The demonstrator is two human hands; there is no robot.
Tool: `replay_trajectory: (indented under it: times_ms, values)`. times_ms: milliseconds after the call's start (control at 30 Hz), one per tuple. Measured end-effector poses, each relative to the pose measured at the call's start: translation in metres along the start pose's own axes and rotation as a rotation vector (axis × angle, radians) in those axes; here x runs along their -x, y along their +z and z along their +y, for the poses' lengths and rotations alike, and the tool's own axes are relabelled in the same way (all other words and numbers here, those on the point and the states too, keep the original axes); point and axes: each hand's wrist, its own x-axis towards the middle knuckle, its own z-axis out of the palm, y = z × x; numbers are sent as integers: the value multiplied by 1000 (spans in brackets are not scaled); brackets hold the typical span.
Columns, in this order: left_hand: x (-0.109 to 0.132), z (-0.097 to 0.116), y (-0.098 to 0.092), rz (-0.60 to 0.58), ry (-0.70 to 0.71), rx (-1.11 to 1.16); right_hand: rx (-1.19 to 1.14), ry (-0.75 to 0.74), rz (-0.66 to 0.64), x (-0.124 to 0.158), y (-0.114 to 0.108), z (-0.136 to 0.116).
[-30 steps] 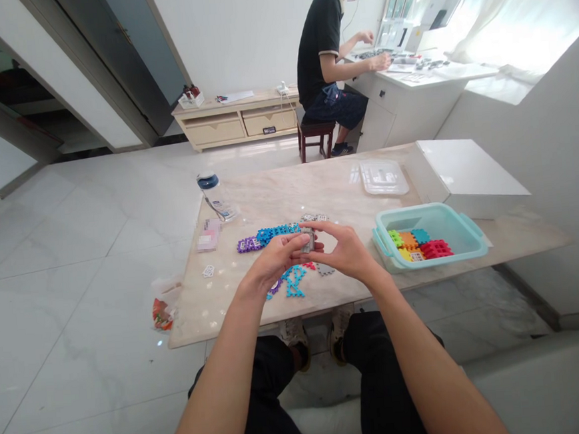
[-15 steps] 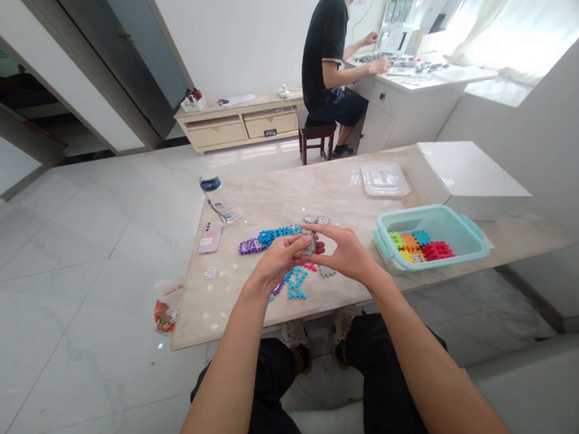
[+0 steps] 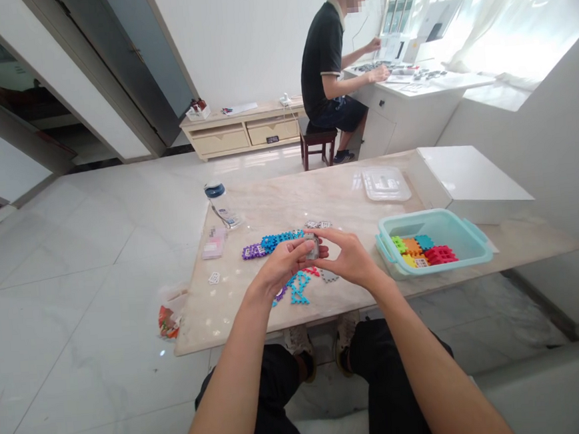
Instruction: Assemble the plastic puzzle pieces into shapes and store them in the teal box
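My left hand (image 3: 289, 260) is closed on a small stack of grey interlocking pieces (image 3: 312, 247), thumb on the near face. My right hand (image 3: 345, 256) grips the same stack from the right, index finger at its top edge and thumb below. The pieces' exact shape is mostly covered by fingers. Just behind my left hand lie blue interlocking pieces (image 3: 277, 241) and purple ones (image 3: 253, 251). Below my hands are loose light-blue pieces (image 3: 300, 288), a red piece (image 3: 313, 271) and a flat grey piece (image 3: 330, 275). White-and-grey pieces (image 3: 319, 225) lie beyond my fingers.
To the right, a turquoise bin (image 3: 438, 269) holds coloured pieces; a clear lid (image 3: 386, 184) and white box (image 3: 471, 172) stand behind. At left are a bottle (image 3: 224, 207), a phone (image 3: 214, 243) and a white piece (image 3: 214, 278). Another person (image 3: 322, 60) sits at a far desk.
The view has shifted slightly, so the table and its things appear a little lower and further right. Both hands keep hold of the grey stack with almost the same grip.
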Motion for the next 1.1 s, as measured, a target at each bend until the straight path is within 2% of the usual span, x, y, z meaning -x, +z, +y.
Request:
replay_trajectory:
  times_ms: [167,367,600,833,1100]
  values:
    - [1,-1,1,-4,0,-33,-18,2,-8,1,0,5]
    - [-1,-2,1,57,12,-35,-16,3,-19,-1,3,7]
    - [0,0,0,9,-30,-75,-10,2,-10,1,2,5]
    - [-3,-3,3,70,-11,-71,20,-5,-14,-1,6,12]
    - [-4,-3,1,62,5,-68,30,2,0,0,4,10]
